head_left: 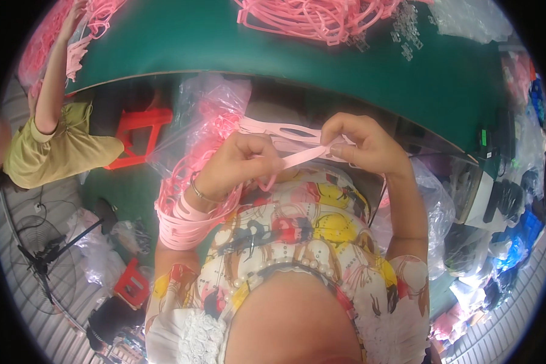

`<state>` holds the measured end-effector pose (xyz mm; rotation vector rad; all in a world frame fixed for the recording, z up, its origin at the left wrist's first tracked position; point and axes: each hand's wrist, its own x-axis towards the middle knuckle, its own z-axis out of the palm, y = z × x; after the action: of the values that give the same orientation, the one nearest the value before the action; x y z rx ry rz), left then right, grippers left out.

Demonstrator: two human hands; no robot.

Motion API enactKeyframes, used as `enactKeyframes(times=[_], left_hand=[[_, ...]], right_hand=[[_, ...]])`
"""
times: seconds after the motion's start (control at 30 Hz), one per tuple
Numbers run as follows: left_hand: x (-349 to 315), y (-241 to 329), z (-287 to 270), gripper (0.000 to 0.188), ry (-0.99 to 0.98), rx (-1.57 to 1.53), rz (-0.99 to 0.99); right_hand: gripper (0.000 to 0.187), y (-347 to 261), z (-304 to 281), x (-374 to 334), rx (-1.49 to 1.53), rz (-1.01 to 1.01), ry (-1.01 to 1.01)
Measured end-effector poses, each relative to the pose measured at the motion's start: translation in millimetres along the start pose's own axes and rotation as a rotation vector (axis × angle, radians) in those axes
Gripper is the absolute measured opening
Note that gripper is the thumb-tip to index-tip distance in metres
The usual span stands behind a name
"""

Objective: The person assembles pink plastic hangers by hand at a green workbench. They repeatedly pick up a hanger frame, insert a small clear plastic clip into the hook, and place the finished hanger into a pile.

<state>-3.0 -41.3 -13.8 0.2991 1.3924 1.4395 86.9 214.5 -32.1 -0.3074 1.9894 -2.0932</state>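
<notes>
A flat light-pink strap (303,157) stretches between my two hands in front of my body. My left hand (239,164) pinches one part of it with thumb and fingers. Close by on the right, my right hand (361,145) is closed on the strap's other part, its fingertips pressed together. Around my left forearm hangs a thick bundle of looped pink straps (179,225), below a thin bracelet. More pale pink straps (273,127) lie just beyond the hands, partly hidden by the fingers.
A green table (182,42) spans the far side, bearing a heap of pink straps (321,18), small clear plastic buckles (406,30) and a plastic bag (473,18). At left are a co-worker (57,142), a red stool (141,136) and a fan (39,258). Bagged goods (467,249) crowd the right.
</notes>
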Motion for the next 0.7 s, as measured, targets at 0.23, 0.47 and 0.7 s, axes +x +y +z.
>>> enactKeyframes(times=[0.23,0.47,0.7], left_hand=[[3,-3,1,0.009,-0.018,-0.01,-0.009],[7,6,6,0.007,-0.048,0.14,0.04],[10,3,19,0.009,-0.103,0.226,0.081]], right_hand=[[0.017,-4,-1,-3,0.012,-0.003,0.017],[0.019,-9,-3,-5,-0.065,0.074,0.028],[0.014,-10,-9,-5,-0.591,-0.157,0.247]])
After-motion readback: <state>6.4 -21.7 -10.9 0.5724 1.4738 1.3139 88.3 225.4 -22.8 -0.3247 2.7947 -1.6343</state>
